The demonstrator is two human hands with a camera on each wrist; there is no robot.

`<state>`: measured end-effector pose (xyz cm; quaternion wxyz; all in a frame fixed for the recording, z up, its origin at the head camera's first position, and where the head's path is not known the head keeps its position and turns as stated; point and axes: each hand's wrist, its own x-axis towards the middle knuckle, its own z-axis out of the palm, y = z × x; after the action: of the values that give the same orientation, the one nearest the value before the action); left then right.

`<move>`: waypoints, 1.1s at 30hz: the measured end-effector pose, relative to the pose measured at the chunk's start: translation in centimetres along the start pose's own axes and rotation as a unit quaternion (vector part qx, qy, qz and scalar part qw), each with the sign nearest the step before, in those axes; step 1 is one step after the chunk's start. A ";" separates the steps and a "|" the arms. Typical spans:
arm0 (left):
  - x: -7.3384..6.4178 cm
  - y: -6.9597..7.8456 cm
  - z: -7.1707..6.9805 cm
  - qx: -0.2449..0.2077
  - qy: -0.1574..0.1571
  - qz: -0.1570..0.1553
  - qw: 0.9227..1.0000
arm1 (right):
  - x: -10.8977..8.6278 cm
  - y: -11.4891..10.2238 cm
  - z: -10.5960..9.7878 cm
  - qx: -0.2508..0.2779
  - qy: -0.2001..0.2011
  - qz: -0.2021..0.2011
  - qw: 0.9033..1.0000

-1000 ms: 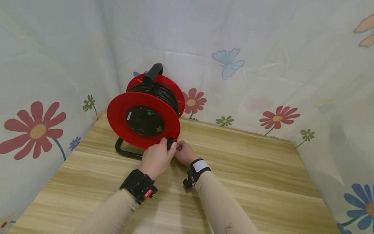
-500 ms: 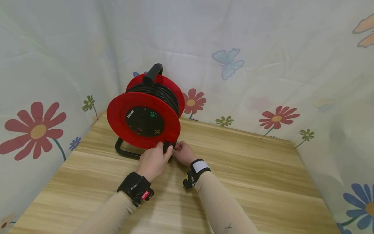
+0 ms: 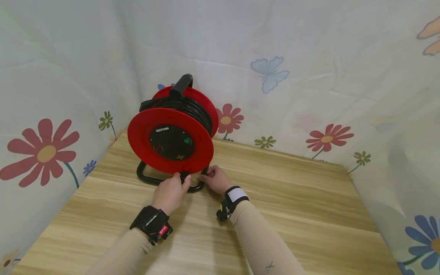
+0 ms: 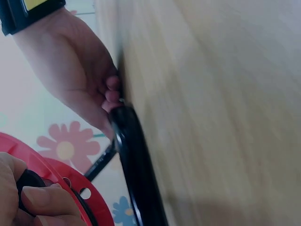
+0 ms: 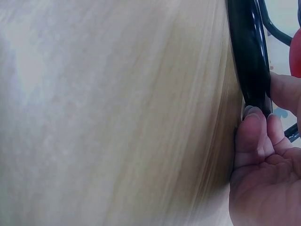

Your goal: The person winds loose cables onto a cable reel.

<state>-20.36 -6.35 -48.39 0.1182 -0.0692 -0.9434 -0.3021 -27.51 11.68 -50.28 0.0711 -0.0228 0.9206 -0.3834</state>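
A red cable reel wound with black cable stands on its black tubular stand, centre-left in the head view. Low on its front disc is a black crank knob. My left hand pinches this knob between thumb and fingers, as the left wrist view also shows with the knob partly covered. At the stand's right front corner, my right hand grips the tube. In the right wrist view the thumb lies on one side of the tube, curled fingers on the other.
The reel's black carrying handle rises at the top. A black plug-like cable end sticks out at the upper left of the winding. Wood-grain tabletop extends right, up to a flowered fabric wall.
The reel's disc has turned clockwise, and my left hand has moved left and down with the knob. The cable end has come into sight at upper left. My right hand stays at the stand.
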 end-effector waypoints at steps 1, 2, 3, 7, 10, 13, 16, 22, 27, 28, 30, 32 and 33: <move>0.0 -0.2 0.0 0.002 0.000 -0.002 1.000 | 0.0 0.0 0.0 0.000 0.000 0.003 1.000; -0.1 -0.4 -0.1 0.002 -0.001 -0.003 1.000 | 0.0 -0.1 0.0 0.000 0.000 0.006 1.000; -0.1 -0.6 -0.2 0.002 -0.003 -0.005 1.000 | 0.0 -0.1 0.0 0.001 0.000 0.008 1.000; -0.2 -1.3 -0.4 -0.003 -0.015 -0.014 1.000 | 0.0 0.0 0.1 0.010 -0.001 0.011 1.000; -0.2 -1.7 -0.5 -0.009 -0.022 -0.019 1.000 | 0.1 0.1 0.1 0.013 -0.002 0.013 1.000; -0.1 -2.0 -0.6 -0.014 -0.028 -0.024 0.999 | 0.0 0.1 0.1 0.017 -0.004 0.015 1.000; -0.1 -2.3 -0.6 -0.015 -0.031 -0.029 0.999 | 0.0 0.0 -0.1 0.021 -0.007 0.016 1.000; -0.1 -2.8 -0.8 -0.018 -0.029 -0.022 0.999 | -0.1 -0.1 -0.2 0.022 -0.010 0.021 0.999; -0.1 -3.6 -1.2 -0.023 -0.036 -0.026 0.999 | -0.1 -0.1 -0.2 0.017 -0.010 0.018 1.000; -0.1 -3.7 -1.3 -0.023 -0.038 -0.030 0.999 | -0.1 -0.1 -0.1 0.015 -0.010 0.018 1.000; -0.1 -4.0 -1.4 -0.022 -0.041 -0.037 0.998 | 0.0 0.0 -0.1 0.013 -0.011 0.021 1.000; -0.1 -4.2 -1.6 -0.020 -0.042 -0.041 0.998 | 0.0 0.1 -0.1 0.013 -0.012 0.023 1.000; -0.1 -4.4 -1.6 -0.020 -0.040 -0.041 0.998 | 0.1 0.1 -0.1 0.012 -0.012 0.025 1.000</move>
<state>-20.87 -10.83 -49.53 0.0662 -0.0452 -0.9432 -0.3225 -27.57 11.78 -50.31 0.0920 -0.0036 0.9152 -0.3923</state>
